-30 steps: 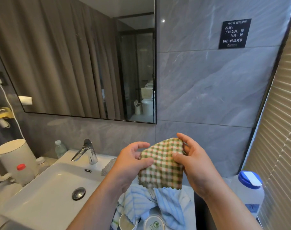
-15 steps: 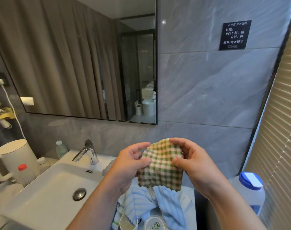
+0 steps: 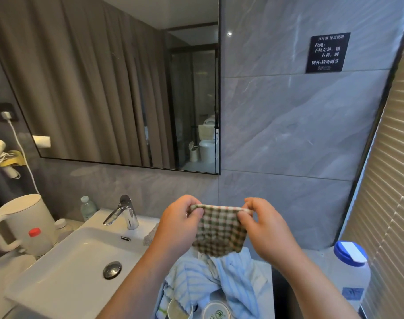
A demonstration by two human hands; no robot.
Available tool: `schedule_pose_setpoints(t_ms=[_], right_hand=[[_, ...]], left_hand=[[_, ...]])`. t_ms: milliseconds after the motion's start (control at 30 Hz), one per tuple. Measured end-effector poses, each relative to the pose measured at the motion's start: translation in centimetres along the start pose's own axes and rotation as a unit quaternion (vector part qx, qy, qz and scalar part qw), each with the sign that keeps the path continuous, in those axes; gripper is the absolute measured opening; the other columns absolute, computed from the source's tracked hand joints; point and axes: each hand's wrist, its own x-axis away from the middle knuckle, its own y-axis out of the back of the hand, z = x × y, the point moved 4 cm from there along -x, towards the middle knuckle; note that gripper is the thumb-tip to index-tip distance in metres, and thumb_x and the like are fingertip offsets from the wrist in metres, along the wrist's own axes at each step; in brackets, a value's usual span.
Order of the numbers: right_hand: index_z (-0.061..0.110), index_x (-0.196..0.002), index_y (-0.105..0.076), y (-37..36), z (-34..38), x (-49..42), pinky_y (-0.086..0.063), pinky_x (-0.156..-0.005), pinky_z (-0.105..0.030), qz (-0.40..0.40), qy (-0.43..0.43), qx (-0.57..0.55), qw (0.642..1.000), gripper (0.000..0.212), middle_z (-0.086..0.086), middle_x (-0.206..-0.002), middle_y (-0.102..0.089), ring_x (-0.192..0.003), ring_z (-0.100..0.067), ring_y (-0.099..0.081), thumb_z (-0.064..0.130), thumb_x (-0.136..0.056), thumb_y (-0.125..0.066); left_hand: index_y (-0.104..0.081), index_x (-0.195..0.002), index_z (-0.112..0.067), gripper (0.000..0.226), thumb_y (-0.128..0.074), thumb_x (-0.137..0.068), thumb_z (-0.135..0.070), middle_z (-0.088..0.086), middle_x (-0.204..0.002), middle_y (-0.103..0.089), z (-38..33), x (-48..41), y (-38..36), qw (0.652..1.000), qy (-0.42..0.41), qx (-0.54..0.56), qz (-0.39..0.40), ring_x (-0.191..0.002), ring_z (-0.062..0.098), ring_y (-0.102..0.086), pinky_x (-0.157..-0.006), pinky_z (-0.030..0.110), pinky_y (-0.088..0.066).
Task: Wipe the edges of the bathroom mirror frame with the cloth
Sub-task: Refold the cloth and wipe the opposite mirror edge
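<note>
Both hands raised over the bench's right end, below the mirror's lower right corner. Left hand (image 3: pixel 180 223) and right hand (image 3: pixel 266 229) each pinch a top corner of the green-and-white checked cloth (image 3: pixel 219 231), fingers curled round its upper hem, the cloth stretched between them and hanging down flat. Cloth is in the air, well apart from the thin black mirror frame (image 3: pixel 219 88); bare grey marble-look wall tile (image 3: pixel 288 134) lies between the hands and the frame's bottom edge. Under the cloth, a crumpled blue-and-white striped towel (image 3: pixel 219 279) on the bench. White rectangular sink (image 3: pixel 65 268) with chrome faucet (image 3: pixel 125 212) to the left, white electric kettle (image 3: pixel 24 222) at the bench's left end. Blue-capped white plastic jug (image 3: pixel 350 270) at the right, beside the beige window blinds (image 3: pixel 392 180).
</note>
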Motion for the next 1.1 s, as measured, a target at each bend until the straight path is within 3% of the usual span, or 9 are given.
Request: schedule_pose_setpoints(t_ms=[100,200,367,467,567,667,833,1000,1100], right_hand=[[0.015,-0.086,-0.056,-0.2,0.2,-0.2,-0.041,-0.062,-0.019,0.006,-0.069,-0.2,0.977,0.017,0.006,-0.078,-0.058,-0.07,-0.006,-0.052,0.024,-0.099,-0.053],[0.012,-0.105,-0.064,-1.4,0.9,0.4,-0.052,-0.071,-0.027,0.096,-0.122,-0.385,0.91,0.015,-0.003,-0.094,-0.074,-0.086,-0.013,-0.07,0.023,-0.099,-0.055],[0.006,-0.114,-0.065,-1.7,1.1,0.8,-0.056,-0.086,-0.044,0.123,-0.15,-0.463,0.865,0.022,-0.015,-0.106,-0.074,-0.101,-0.031,-0.071,0.0,-0.098,-0.051],[0.004,-0.117,-0.062,-1.2,1.0,0.3,-0.055,-0.089,-0.048,0.102,-0.159,-0.51,0.839,0.021,-0.018,-0.108,-0.073,-0.101,-0.033,-0.071,0.007,-0.1,-0.05],[0.01,-0.122,-0.06,-1.2,1.3,0.6,-0.055,-0.09,-0.048,0.157,-0.148,-0.487,0.846,0.024,-0.012,-0.113,-0.073,-0.105,-0.03,-0.07,0.015,-0.098,-0.058],[0.013,-0.122,-0.06,-1.6,1.0,1.1,-0.056,-0.086,-0.046,0.19,-0.144,-0.44,0.866,0.034,-0.009,-0.113,-0.073,-0.105,-0.028,-0.07,-0.005,-0.093,-0.057],[0.006,-0.113,-0.063,-1.2,0.4,0.7,-0.055,-0.085,-0.046,0.12,-0.141,-0.503,0.844,0.033,-0.017,-0.105,-0.073,-0.096,-0.03,-0.071,-0.014,-0.094,-0.045],[0.0,-0.076,-0.067,-0.9,0.2,0.7,-0.053,-0.052,-0.029,0.067,-0.172,-0.56,0.807,0.038,-0.015,-0.081,-0.071,-0.066,-0.022,-0.069,-0.012,-0.085,-0.032],[0.005,-0.071,-0.07,-0.8,0.2,0.6,-0.052,-0.055,-0.029,0.07,-0.159,-0.576,0.799,0.018,-0.008,-0.087,-0.07,-0.075,-0.021,-0.068,0.013,-0.076,-0.054]], left_hand=[[-0.063,-0.082,-0.02,0.015,-0.056,-0.095,-0.015,0.004,-0.079,-0.063,-0.1,-0.4,0.3,0.991,0.066,0.117,0.027,-0.072,0.016,-0.057,-0.067,0.035,-0.048],[-0.066,-0.089,-0.014,0.011,-0.056,-0.095,-0.012,0.01,-0.083,-0.065,-0.2,-0.4,0.3,0.969,0.106,0.22,0.02,-0.076,0.023,-0.061,-0.072,0.045,-0.053],[-0.062,-0.111,-0.001,0.023,-0.06,-0.093,-0.015,0.019,-0.105,-0.071,0.1,-0.1,0.1,0.881,0.201,0.421,0.086,-0.092,0.03,-0.069,-0.076,0.042,-0.059],[-0.064,-0.111,0.002,0.024,-0.064,-0.088,-0.008,0.02,-0.106,-0.071,0.5,0.9,-0.8,0.891,0.219,0.354,0.182,-0.087,0.026,-0.069,-0.066,0.032,-0.058],[-0.062,-0.111,0.001,0.023,-0.061,-0.088,0.005,0.023,-0.104,-0.071,1.0,0.7,-0.6,0.886,0.227,0.383,0.128,-0.092,0.033,-0.069,-0.08,0.041,-0.058],[-0.06,-0.114,-0.006,0.023,-0.056,-0.093,0.003,0.02,-0.106,-0.071,0.9,0.5,-0.2,0.892,0.218,0.375,0.126,-0.096,0.034,-0.069,-0.084,0.046,-0.057],[-0.06,-0.117,-0.005,0.033,-0.045,-0.093,0.012,0.021,-0.111,-0.07,0.5,0.8,0.0,0.868,0.201,0.428,0.153,-0.095,0.03,-0.069,-0.074,0.038,-0.059],[-0.061,-0.076,0.002,0.026,-0.038,-0.084,-0.006,0.021,-0.08,-0.064,1.0,0.9,-0.3,0.794,0.249,0.538,0.137,-0.063,0.028,-0.066,-0.051,0.029,-0.053],[-0.059,-0.073,-0.006,0.017,-0.058,-0.079,-0.021,0.014,-0.075,-0.062,1.5,0.9,-0.5,0.817,0.227,0.511,0.138,-0.063,0.023,-0.061,-0.052,0.028,-0.048]])
